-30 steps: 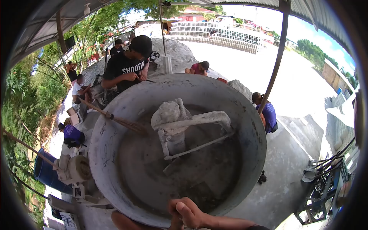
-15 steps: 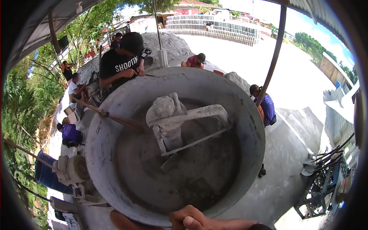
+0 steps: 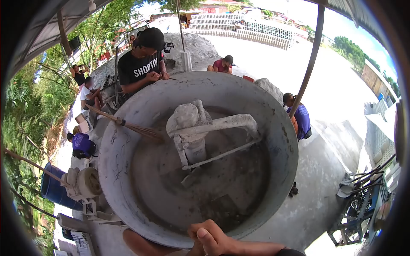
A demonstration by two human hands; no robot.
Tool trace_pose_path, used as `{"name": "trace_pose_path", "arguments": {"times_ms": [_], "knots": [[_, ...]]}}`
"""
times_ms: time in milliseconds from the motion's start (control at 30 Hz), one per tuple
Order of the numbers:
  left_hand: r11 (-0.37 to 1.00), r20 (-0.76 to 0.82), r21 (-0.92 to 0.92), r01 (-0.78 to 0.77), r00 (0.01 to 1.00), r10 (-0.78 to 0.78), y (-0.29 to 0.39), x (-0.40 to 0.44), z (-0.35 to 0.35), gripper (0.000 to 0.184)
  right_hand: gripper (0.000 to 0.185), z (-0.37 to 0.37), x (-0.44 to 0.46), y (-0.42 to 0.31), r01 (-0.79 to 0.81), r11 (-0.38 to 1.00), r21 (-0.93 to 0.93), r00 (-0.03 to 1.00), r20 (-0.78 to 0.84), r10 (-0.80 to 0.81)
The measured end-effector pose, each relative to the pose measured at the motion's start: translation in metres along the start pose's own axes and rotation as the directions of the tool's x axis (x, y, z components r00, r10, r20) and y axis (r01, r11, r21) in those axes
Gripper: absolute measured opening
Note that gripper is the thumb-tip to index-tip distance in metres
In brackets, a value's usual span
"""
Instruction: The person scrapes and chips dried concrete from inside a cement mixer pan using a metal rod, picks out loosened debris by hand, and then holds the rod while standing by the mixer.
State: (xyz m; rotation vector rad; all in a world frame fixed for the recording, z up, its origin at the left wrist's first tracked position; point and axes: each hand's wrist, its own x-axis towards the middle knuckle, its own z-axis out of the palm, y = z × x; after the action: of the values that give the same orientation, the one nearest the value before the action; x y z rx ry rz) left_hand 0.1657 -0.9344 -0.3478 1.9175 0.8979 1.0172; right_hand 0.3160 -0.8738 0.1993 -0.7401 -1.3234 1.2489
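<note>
My right hand [image 3: 217, 240] is at the bottom centre, closed, its thumb lying along the top. Clasped against it is my left hand [image 3: 196, 247], mostly covered, with its fingers folded; no object shows between the two. Both rest by the near rim of a big round grey mixing tub [image 3: 113, 183]. Inside the tub stands a cement-caked mixer post with a bent arm and blade frame [image 3: 192, 132]. A broom [image 3: 136, 128] leans over the tub's left wall, bristles inside.
A person in a black shirt [image 3: 143, 70] stands at the far rim, hands together over a thin stick. Other people squat or sit around. A motor [image 3: 87, 181] and blue barrel [image 3: 55, 187] stand left; a metal rack [image 3: 358, 209] is at right. A pole [image 3: 309, 64] rises beyond the rim.
The view has shifted slightly, so the tub appears a little to the right. The person in the black shirt has lifted their head somewhat. My hands stay clasped.
</note>
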Motion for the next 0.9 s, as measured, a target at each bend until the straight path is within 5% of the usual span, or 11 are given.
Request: {"name": "trace_pose_path", "arguments": {"times_ms": [67, 167, 200, 300, 433, 567, 633, 767, 900], "knots": [[0.999, 0.006, 0.035, -0.029, 1.0, 0.029, -0.007, 0.017, -0.012, 0.053, 0.055, -0.012, 0.0, 0.032, -0.129, 0.992, 0.003, 0.986, -0.11, 0.129], [0.993, 0.016, 0.067, -0.093, 0.996, 0.092, -0.003, 0.048, -0.029, 0.053, 0.055, -0.016, -0.006, 0.001, -0.023, 0.998, 0.051, 1.0, -0.016, 0.024], [0.999, 0.035, -0.018, -0.045, 0.998, 0.046, 0.022, 0.051, -0.039, 0.054, 0.056, -0.005, -0.011, -0.023, 0.113, 0.985, -0.133, 0.987, -0.102, -0.127], [0.955, 0.103, -0.271, 0.121, 0.99, -0.096, 0.138, 0.061, -0.072, 0.057, 0.057, -0.005, -0.017, -0.039, 0.007, 0.994, 0.113, 0.994, 0.106, -0.019], [0.784, 0.218, -0.545, 0.296, 0.954, -0.208, 0.32, 0.174, -0.135, 0.062, 0.057, -0.012, -0.013, 0.005, -0.005, 1.0, 0.022, 0.998, -0.057, 0.006], [0.752, 0.254, -0.552, 0.36, 0.932, -0.26, 0.314, 0.17, -0.134, 0.066, 0.061, -0.015, -0.024, -0.01, -0.038, 0.993, 0.114, 0.999, -0.03, 0.042], [0.709, 0.301, -0.572, 0.412, 0.91, -0.286, 0.302, 0.167, -0.132, 0.065, 0.06, -0.006, -0.03, -0.016, 0.059, 0.991, 0.12, 0.998, 0.018, -0.061], [0.662, 0.394, -0.579, 0.475, 0.874, -0.283, 0.284, 0.163, -0.131, 0.065, 0.055, -0.019, -0.019, 0.042, -0.059, 0.998, -0.021, 0.974, -0.221, 0.053], [0.601, 0.599, -0.547, 0.583, 0.774, -0.205, 0.279, 0.173, -0.14, 0.064, 0.067, -0.03, -0.014, 0.012, -0.107, 0.994, -0.02, 0.971, -0.215, 0.1]]}}
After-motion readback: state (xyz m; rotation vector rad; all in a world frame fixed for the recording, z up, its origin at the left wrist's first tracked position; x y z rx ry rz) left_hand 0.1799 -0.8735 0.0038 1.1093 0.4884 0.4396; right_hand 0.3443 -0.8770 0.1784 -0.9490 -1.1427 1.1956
